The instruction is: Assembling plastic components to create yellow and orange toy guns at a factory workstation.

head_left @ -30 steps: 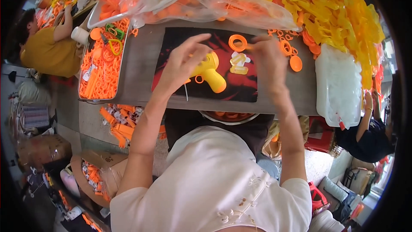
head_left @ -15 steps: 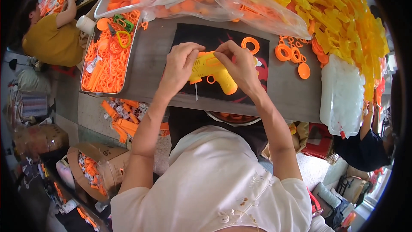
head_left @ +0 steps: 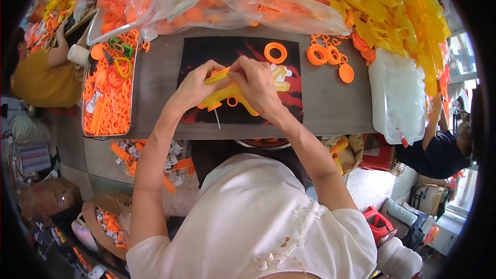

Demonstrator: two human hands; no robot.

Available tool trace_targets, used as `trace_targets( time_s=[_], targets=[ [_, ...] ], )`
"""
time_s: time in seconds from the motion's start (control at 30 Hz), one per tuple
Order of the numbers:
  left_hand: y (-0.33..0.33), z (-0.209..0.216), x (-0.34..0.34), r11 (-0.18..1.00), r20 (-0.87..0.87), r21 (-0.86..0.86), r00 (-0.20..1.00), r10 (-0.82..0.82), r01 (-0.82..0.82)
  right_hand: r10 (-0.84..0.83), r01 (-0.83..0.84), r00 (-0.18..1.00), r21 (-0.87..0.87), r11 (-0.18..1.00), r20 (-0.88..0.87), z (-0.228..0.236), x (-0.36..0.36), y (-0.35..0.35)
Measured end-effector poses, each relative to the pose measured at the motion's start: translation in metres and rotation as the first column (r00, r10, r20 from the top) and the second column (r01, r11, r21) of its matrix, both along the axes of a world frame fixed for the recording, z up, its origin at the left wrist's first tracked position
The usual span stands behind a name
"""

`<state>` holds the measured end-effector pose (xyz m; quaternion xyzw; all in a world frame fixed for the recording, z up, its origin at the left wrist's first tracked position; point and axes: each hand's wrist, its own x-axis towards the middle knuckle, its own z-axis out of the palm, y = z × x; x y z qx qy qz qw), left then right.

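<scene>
A yellow plastic toy gun (head_left: pixel 226 94) with an orange trigger sits between both hands over a black mat (head_left: pixel 204 54) on the grey table (head_left: pixel 330 108). My left hand (head_left: pixel 196 87) grips its rear end and top. My right hand (head_left: pixel 254 85) covers its front part, with fingertips pinching at the top edge. An orange ring (head_left: pixel 275 52) and a few small pale yellow parts (head_left: pixel 281 76) lie on the mat just beyond my right hand.
A metal tray (head_left: pixel 131 104) of orange parts stands at left. Orange rings and a disc (head_left: pixel 330 59) lie right of the mat, next to a white tub (head_left: pixel 400 98). Bags of orange and yellow parts (head_left: pixel 361 5) pile at the back. Other people work at left and right.
My right hand came over from the right side of the mat to the gun, and both hands have drawn it closer to the table's near edge.
</scene>
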<state>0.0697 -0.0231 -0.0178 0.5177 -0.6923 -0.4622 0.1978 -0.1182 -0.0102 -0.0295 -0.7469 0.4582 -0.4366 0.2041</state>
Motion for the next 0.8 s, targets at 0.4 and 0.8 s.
trace_targets(
  time_s=[0.4, 0.8],
  targets=[
    [-0.010, -0.003, 0.000, 0.997, -0.092, 0.050, 0.994, -0.056, 0.061, -0.001, -0.005, 0.999, 0.112, 0.994, 0.047, -0.003, 0.000, -0.002],
    [0.000, -0.005, -0.001, 1.000, -0.132, -0.001, 0.991, 0.007, -0.007, -0.342, 0.345, 0.937, 0.042, 0.938, -0.067, -0.018, -0.111, 0.025]
  ],
)
